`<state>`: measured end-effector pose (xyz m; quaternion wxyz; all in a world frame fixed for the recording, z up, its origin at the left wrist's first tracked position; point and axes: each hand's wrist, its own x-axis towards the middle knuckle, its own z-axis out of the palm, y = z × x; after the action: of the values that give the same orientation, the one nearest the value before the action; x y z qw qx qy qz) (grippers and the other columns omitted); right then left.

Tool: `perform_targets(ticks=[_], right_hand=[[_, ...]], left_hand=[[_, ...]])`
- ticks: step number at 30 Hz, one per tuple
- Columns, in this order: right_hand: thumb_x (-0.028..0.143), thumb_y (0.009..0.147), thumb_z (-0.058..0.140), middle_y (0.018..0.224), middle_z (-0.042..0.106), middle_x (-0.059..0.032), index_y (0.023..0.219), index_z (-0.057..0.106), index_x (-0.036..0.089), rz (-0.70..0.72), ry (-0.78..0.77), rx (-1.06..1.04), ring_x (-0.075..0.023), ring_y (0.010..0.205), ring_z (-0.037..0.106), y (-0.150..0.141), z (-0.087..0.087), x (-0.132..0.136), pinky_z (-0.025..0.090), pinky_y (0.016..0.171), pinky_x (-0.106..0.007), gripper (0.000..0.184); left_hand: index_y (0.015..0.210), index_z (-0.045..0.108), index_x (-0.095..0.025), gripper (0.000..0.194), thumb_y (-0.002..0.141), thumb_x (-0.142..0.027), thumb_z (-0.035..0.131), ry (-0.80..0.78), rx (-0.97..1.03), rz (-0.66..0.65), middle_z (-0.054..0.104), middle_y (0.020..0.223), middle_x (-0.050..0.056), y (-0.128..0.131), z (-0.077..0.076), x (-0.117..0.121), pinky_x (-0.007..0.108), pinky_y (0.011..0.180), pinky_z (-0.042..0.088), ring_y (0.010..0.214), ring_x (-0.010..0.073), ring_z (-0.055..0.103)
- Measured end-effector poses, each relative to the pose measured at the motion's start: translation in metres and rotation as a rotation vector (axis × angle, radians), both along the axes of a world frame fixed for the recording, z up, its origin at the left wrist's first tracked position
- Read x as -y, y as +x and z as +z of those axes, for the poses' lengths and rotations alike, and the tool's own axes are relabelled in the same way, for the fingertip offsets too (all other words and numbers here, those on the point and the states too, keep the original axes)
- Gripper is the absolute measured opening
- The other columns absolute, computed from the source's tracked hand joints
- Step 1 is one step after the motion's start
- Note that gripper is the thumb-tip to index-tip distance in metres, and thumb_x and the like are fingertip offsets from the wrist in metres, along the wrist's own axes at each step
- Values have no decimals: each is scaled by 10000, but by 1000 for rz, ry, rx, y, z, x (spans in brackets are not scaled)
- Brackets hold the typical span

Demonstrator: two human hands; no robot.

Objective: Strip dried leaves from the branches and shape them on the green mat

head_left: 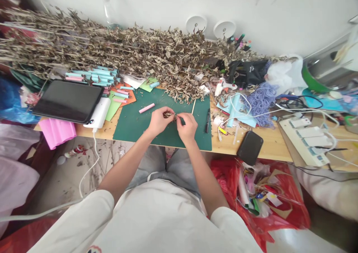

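Observation:
Close together above the green cutting mat (131,122), my two hands pinch at a small clump of dried leaves (167,115). My left hand (160,121) is closed, thumb and fingertips on the clump. Fingers of my right hand (187,127) are also closed at its right end, where the tips hide part of it. A pink paper roll (147,108) lies on the mat to the left of my left hand. Beyond my hands, a big heap of dried leafy stems (156,51) spreads across the back of the table. A thin stick (193,106) rests on the mat.
At left are a black tablet (68,100), a white power bank (98,113) and several blue paper rolls (103,74). A black pen (207,121), glue gun (225,86), purple yarn (263,105), black phone-like device (250,147) and power strip (304,141) lie right. A red bag (291,204) sits below.

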<state>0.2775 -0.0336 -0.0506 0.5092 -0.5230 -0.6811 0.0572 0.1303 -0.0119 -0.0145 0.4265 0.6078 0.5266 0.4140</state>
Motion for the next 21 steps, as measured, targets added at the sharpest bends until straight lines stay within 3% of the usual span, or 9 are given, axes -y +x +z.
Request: perform_targets(ticks=[5, 11, 17, 21], right_hand=[[172, 895, 556, 1017, 718, -73, 994, 648, 215, 39, -19, 14, -225, 980, 654, -1, 5, 2, 531, 885, -406, 141], [225, 921, 553, 1001, 724, -77, 1047, 645, 224, 120, -1, -10, -216, 937, 659, -1, 8, 3, 555, 854, -400, 156], [201, 938, 538, 951, 738, -60, 968, 685, 234, 146, -10, -67, -189, 890, 678, -1, 6, 3, 563, 833, -369, 154], [186, 924, 540, 917, 734, -61, 925, 683, 224, 134, -2, -49, -191, 863, 666, -2, 5, 3, 558, 806, -367, 148]], left_hand=[[877, 677, -148, 199, 725, -271, 717, -81, 244, -26, 682, 794, 19, -4, -4, -3, 225, 654, 486, 681, 114, 613], [872, 696, -132, 228, 690, -263, 740, -165, 356, -45, 682, 747, 21, -1, -1, -4, 243, 651, 508, 649, 113, 606], [880, 684, -125, 261, 664, -251, 759, -175, 359, -70, 704, 772, 37, -3, -4, -6, 269, 697, 535, 694, 136, 647], [850, 683, -137, 175, 697, -222, 690, -118, 216, -54, 698, 736, 27, -2, -7, -4, 240, 636, 505, 648, 126, 632]])
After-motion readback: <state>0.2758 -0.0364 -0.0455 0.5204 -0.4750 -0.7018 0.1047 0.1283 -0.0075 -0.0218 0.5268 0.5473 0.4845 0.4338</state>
